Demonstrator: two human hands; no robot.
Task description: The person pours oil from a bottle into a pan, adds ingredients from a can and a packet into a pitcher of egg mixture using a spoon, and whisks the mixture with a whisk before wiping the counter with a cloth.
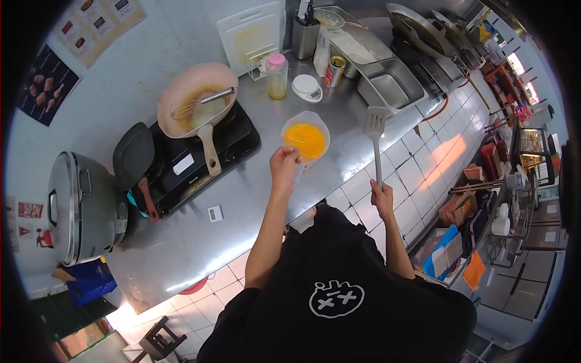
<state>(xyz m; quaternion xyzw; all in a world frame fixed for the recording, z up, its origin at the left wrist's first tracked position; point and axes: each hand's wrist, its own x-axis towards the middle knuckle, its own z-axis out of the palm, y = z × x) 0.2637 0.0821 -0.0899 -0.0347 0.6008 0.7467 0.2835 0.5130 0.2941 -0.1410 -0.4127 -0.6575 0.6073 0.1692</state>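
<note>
My right hand (382,198) grips the handle of a grey slotted spatula (376,124), its head pointing up and away over the counter edge. My left hand (285,162) is closed at the near-left rim of a white translucent container (326,126). Whatever sits in those fingers, if anything, I cannot make out. Beaten egg (308,143), bright orange-yellow, fills the container's bottom. To the left, a whisk (200,104) lies inside a light frying pan (171,85) on a black portable stove (243,134).
A dark square pan (134,154) and a large rice cooker (94,209) stand left. Behind the egg are a pink-lidded bottle (277,81), a white scale (307,89) and a can (334,71). Metal trays (396,85) sit right. A small timer (215,213) lies on the counter (181,254).
</note>
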